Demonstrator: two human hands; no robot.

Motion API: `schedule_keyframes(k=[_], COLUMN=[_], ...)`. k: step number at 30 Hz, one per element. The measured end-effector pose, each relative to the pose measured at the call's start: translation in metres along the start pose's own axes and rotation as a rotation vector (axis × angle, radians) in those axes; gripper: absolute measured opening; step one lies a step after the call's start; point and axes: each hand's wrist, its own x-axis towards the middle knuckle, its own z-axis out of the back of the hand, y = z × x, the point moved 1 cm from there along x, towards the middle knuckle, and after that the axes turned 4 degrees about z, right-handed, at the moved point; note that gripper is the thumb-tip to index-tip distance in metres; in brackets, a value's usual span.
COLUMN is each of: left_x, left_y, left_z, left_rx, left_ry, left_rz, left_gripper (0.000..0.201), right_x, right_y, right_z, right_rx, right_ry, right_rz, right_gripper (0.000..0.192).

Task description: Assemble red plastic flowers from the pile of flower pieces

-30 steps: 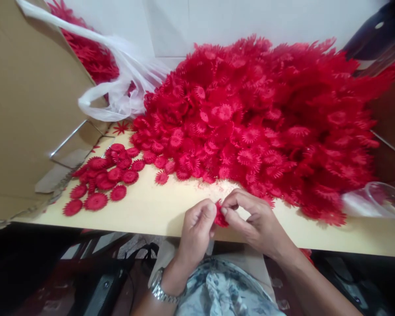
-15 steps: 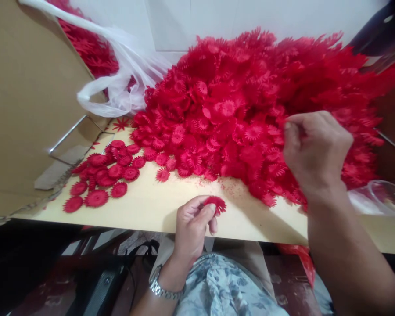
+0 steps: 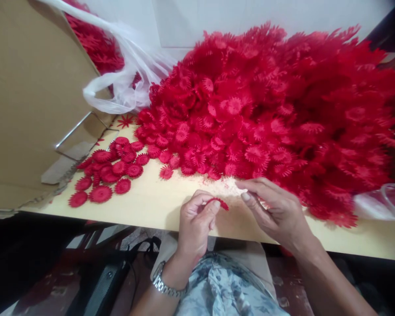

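Note:
My left hand (image 3: 195,224) pinches a small red plastic flower disc (image 3: 219,202) between thumb and fingers, above the front edge of the pale wooden table (image 3: 151,206). My right hand (image 3: 274,210) hovers just right of the disc with its fingers loosely spread and nothing visible in them. A large heap of red plastic flower pieces (image 3: 266,114) covers the table behind both hands. A smaller cluster of flat red discs (image 3: 108,171) lies on the table to the left.
A big brown cardboard box (image 3: 29,96) stands at the left with a metal handle (image 3: 75,131). A white plastic bag (image 3: 125,83) with more red pieces lies behind it. A clear plastic container (image 3: 388,199) sits at the right edge.
One second ago both hands worked the disc together. Then my right hand reached up to the heap; now it has come back down beside the disc. The left hand stayed put.

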Motion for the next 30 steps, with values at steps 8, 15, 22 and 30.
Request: schedule_keyframes(k=[8, 15, 22, 30], left_x=[-0.001, -0.004, -0.004, -0.010], left_y=[0.000, 0.005, 0.009, 0.008], left_z=[0.001, 0.004, 0.006, 0.010], left_rx=[0.010, 0.030, 0.127, 0.176], left_ry=[0.014, 0.009, -0.019, 0.174], left_rz=[0.005, 0.045, -0.030, -0.035], left_gripper=[0.008, 0.024, 0.043, 0.040], right_x=[-0.006, -0.010, -0.008, 0.001], right_y=[0.011, 0.012, 0.019, 0.021], right_z=[-0.007, -0.011, -0.010, -0.020], right_rx=[0.059, 0.093, 0.183, 0.294], right_ry=[0.024, 0.032, 0.029, 0.159], right_rz=[-0.004, 0.009, -0.032, -0.081], right_gripper=[0.020, 0.019, 0.012, 0.012])
